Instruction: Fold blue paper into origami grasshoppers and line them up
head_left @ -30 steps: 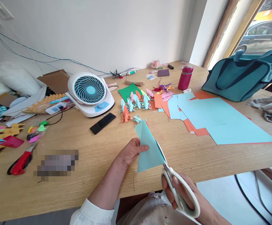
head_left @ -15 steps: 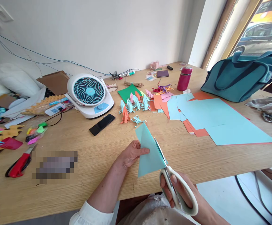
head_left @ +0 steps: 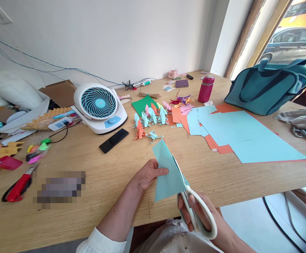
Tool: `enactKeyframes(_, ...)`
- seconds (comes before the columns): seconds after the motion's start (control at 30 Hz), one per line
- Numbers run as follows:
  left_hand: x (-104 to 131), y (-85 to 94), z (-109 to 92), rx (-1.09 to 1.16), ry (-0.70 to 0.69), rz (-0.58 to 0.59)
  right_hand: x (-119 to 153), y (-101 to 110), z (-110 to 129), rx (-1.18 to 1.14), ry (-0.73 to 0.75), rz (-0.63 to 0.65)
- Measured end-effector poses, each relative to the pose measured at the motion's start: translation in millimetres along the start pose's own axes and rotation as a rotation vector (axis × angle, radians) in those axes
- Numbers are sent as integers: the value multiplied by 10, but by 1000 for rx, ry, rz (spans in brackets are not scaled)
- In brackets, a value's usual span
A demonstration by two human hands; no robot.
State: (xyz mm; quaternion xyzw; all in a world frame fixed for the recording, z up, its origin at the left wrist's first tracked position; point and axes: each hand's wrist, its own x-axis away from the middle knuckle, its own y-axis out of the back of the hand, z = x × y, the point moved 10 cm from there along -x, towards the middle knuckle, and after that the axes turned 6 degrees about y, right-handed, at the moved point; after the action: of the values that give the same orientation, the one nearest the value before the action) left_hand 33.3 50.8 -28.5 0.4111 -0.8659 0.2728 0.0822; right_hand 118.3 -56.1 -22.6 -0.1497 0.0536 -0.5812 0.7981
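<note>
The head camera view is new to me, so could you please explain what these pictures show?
There is no robot here: you see a person's two bare hands. Every picture comes from one camera worn on the head, looking forward and down.

The left hand holds a folded light blue paper piece. The right hand holds white-handled metal scissors, their blades at the paper's right edge.

On the light wooden table, beyond the hands, stand small folded paper figures, with a white and blue plastic fan to their left. To the right lie large light blue paper sheets; behind them are a dark pink bottle and a teal bag. A pixelated patch at the left hides something I cannot identify.
</note>
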Motion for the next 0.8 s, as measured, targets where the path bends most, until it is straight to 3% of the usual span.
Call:
enactKeyframes(0.47,-8,-20,-5,-4,0,-7,-53,51,29,-90,-1,-89)
enactKeyframes(0.8,-7,-17,14,10,12,5,-66,62,78,-55,30,-82)
